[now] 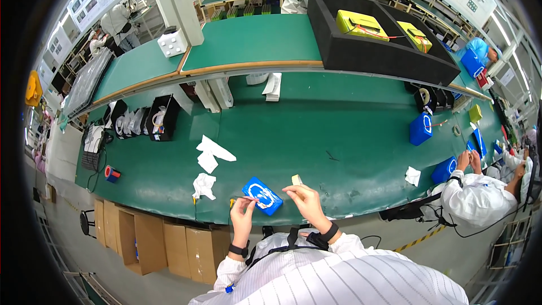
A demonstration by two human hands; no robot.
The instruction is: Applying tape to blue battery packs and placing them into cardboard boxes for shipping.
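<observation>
A blue block-shaped pack (272,205) with white looped lines on its top lies near the front edge of the green table, between my hands. My left hand (243,214) is at its left side, thumb and fingers pinched over the near corner; what they grip is too small to make out. Beside that hand is a small yellow connector (232,202) on a dark cable. To the right of the pack, my right hand (305,202) is raised with its fingertips pinched together, their contents unclear. Just beyond its fingers is a small pale yellow block (296,179).
Crumpled white papers (204,186) lie left of the pack; a red-and-blue roll (112,174) is farther left. Black bins (162,117) stand at the back left. A raised shelf (254,45) carries a black tray (384,59) with yellow packs. A co-worker (480,197) sits at the right.
</observation>
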